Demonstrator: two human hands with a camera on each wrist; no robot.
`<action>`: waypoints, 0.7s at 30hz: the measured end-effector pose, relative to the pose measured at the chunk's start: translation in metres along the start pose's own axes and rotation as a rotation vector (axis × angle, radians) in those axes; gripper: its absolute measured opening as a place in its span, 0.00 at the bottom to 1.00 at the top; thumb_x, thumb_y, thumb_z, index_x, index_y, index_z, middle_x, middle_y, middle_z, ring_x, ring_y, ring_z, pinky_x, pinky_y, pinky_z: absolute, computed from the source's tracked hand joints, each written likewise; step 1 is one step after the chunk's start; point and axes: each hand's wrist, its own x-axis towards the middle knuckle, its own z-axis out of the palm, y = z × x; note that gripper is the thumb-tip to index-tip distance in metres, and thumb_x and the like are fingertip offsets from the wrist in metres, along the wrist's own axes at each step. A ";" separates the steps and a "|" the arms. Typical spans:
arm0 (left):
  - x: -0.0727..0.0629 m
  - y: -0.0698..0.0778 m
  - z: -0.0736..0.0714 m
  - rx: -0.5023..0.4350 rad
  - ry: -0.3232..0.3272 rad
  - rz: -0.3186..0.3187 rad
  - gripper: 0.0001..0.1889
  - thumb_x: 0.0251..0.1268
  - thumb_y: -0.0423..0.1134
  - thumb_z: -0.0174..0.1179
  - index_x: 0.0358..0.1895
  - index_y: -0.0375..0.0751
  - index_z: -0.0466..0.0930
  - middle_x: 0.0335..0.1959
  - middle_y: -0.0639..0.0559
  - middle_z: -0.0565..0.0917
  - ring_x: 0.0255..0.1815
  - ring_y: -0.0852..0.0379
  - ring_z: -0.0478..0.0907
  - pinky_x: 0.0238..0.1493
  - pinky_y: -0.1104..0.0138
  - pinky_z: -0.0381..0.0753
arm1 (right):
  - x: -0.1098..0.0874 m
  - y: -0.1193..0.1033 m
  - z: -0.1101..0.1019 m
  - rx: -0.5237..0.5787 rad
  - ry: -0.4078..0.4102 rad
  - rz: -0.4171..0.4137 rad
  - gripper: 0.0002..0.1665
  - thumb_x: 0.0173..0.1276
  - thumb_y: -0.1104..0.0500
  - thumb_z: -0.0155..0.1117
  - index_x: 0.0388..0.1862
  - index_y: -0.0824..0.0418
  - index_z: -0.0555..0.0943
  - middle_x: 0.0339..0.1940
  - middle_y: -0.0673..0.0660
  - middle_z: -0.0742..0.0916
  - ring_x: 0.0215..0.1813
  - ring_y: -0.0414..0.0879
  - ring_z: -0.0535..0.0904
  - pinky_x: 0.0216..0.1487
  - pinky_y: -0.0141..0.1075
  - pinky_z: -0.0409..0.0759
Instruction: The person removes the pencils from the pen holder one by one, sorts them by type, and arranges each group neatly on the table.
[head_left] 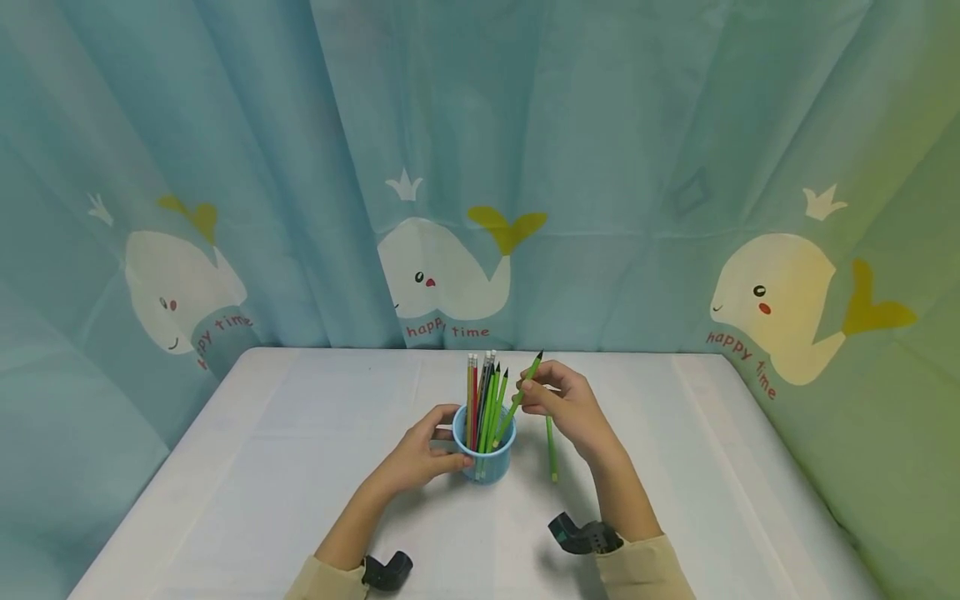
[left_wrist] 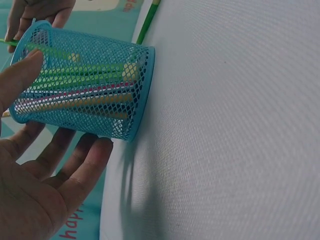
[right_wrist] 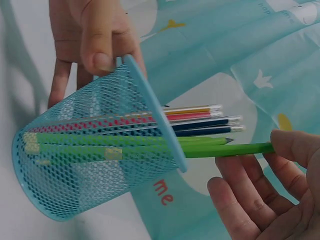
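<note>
Right grip (head_left: 561,406) pinches a green pencil (right_wrist: 225,150) slanting down into a cup (head_left: 493,472).

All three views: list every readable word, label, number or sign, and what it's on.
"happy time": curtain, head view, under each of three whales.
"me": curtain, right wrist view.
"happ": curtain, left wrist view.
Fainter curtain print, top of both wrist views: too blurred.
Pencils, mesh cup, wrist cameras: nothing readable.

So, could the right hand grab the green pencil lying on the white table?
Probably not yet: the right hand pinches another slim green pencil, partly inside the blue mesh cup. The loose pencil lies close by, its near end uncovered.
</note>
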 end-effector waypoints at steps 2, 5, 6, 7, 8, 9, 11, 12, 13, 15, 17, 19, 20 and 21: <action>0.000 0.000 0.000 0.002 0.001 0.000 0.38 0.56 0.36 0.74 0.69 0.40 0.65 0.66 0.37 0.72 0.61 0.40 0.75 0.52 0.63 0.85 | -0.001 -0.001 -0.002 0.026 0.001 -0.006 0.18 0.72 0.57 0.64 0.51 0.70 0.77 0.51 0.70 0.82 0.46 0.52 0.87 0.49 0.42 0.87; -0.001 0.000 0.001 0.003 0.007 -0.002 0.37 0.56 0.36 0.74 0.69 0.41 0.66 0.66 0.37 0.72 0.61 0.40 0.75 0.52 0.63 0.85 | -0.003 -0.004 -0.006 0.056 0.008 -0.018 0.18 0.73 0.58 0.64 0.52 0.71 0.75 0.52 0.72 0.81 0.46 0.51 0.88 0.48 0.42 0.87; -0.001 0.000 0.001 0.005 0.007 -0.005 0.37 0.56 0.36 0.74 0.69 0.41 0.66 0.66 0.38 0.72 0.61 0.40 0.75 0.52 0.63 0.85 | -0.003 -0.006 -0.008 0.065 0.012 -0.019 0.19 0.73 0.59 0.63 0.53 0.72 0.75 0.52 0.72 0.81 0.46 0.51 0.88 0.48 0.42 0.87; -0.001 0.000 0.001 0.008 0.008 -0.007 0.37 0.56 0.35 0.74 0.69 0.41 0.66 0.66 0.38 0.72 0.61 0.40 0.75 0.52 0.63 0.85 | -0.004 -0.006 -0.009 0.073 0.019 -0.021 0.18 0.72 0.59 0.63 0.53 0.72 0.75 0.51 0.71 0.81 0.46 0.50 0.88 0.48 0.42 0.87; -0.002 0.000 0.001 0.009 0.007 -0.006 0.37 0.56 0.35 0.74 0.69 0.41 0.66 0.66 0.37 0.72 0.61 0.40 0.75 0.51 0.62 0.86 | -0.004 -0.008 -0.010 0.084 0.026 -0.022 0.18 0.72 0.60 0.63 0.54 0.72 0.74 0.51 0.71 0.81 0.46 0.50 0.88 0.48 0.42 0.87; -0.002 0.000 0.001 0.012 0.006 0.000 0.37 0.56 0.35 0.74 0.69 0.40 0.66 0.66 0.37 0.72 0.61 0.40 0.75 0.51 0.62 0.86 | -0.005 -0.008 -0.011 0.092 0.034 -0.024 0.19 0.72 0.61 0.63 0.55 0.71 0.74 0.50 0.69 0.82 0.45 0.50 0.88 0.48 0.42 0.87; -0.002 0.001 0.000 0.010 0.006 0.000 0.37 0.56 0.35 0.74 0.69 0.40 0.66 0.66 0.37 0.72 0.61 0.40 0.75 0.51 0.62 0.86 | -0.005 -0.010 -0.014 0.118 0.056 -0.025 0.19 0.72 0.62 0.63 0.57 0.70 0.74 0.48 0.66 0.82 0.45 0.50 0.88 0.49 0.43 0.87; -0.002 0.001 0.000 0.010 0.006 -0.002 0.37 0.56 0.35 0.74 0.69 0.41 0.66 0.66 0.38 0.72 0.61 0.40 0.75 0.51 0.63 0.86 | -0.005 -0.011 -0.015 0.126 0.069 -0.026 0.19 0.72 0.62 0.63 0.58 0.69 0.74 0.47 0.64 0.82 0.45 0.49 0.88 0.49 0.43 0.87; -0.002 0.001 0.000 0.007 0.006 -0.004 0.37 0.56 0.35 0.74 0.69 0.41 0.66 0.66 0.38 0.72 0.61 0.40 0.75 0.51 0.63 0.86 | -0.005 -0.011 -0.016 0.134 0.082 -0.028 0.20 0.72 0.62 0.63 0.59 0.68 0.73 0.46 0.63 0.82 0.45 0.49 0.87 0.49 0.43 0.87; -0.002 0.001 0.000 0.005 0.006 -0.010 0.37 0.56 0.35 0.74 0.69 0.41 0.66 0.66 0.39 0.72 0.61 0.40 0.75 0.50 0.64 0.86 | -0.005 -0.012 -0.019 0.154 0.115 -0.026 0.22 0.72 0.62 0.63 0.62 0.66 0.72 0.45 0.61 0.82 0.45 0.49 0.87 0.50 0.43 0.87; -0.001 0.002 0.001 0.007 0.008 -0.020 0.38 0.55 0.36 0.74 0.69 0.42 0.66 0.66 0.40 0.72 0.61 0.41 0.75 0.50 0.64 0.86 | -0.006 -0.012 -0.022 0.177 0.145 -0.017 0.23 0.73 0.62 0.63 0.64 0.63 0.71 0.45 0.61 0.82 0.46 0.49 0.87 0.51 0.43 0.86; -0.002 0.002 0.001 0.014 0.011 -0.024 0.38 0.55 0.36 0.74 0.69 0.43 0.66 0.66 0.40 0.72 0.62 0.41 0.76 0.50 0.65 0.86 | -0.006 -0.013 -0.024 0.204 0.167 -0.004 0.24 0.74 0.62 0.61 0.66 0.62 0.69 0.45 0.60 0.83 0.46 0.48 0.86 0.51 0.43 0.86; -0.002 0.002 0.001 0.018 0.013 -0.024 0.38 0.55 0.37 0.74 0.69 0.43 0.66 0.66 0.40 0.72 0.62 0.41 0.76 0.50 0.65 0.86 | -0.006 -0.013 -0.025 0.216 0.175 0.005 0.24 0.74 0.63 0.60 0.66 0.60 0.69 0.45 0.59 0.83 0.46 0.48 0.86 0.51 0.43 0.86; -0.002 0.002 0.001 0.020 0.014 -0.022 0.38 0.55 0.37 0.74 0.69 0.43 0.66 0.66 0.40 0.72 0.62 0.41 0.76 0.50 0.65 0.85 | -0.006 -0.013 -0.026 0.225 0.177 0.013 0.24 0.74 0.63 0.59 0.67 0.60 0.69 0.45 0.60 0.83 0.46 0.48 0.85 0.50 0.43 0.86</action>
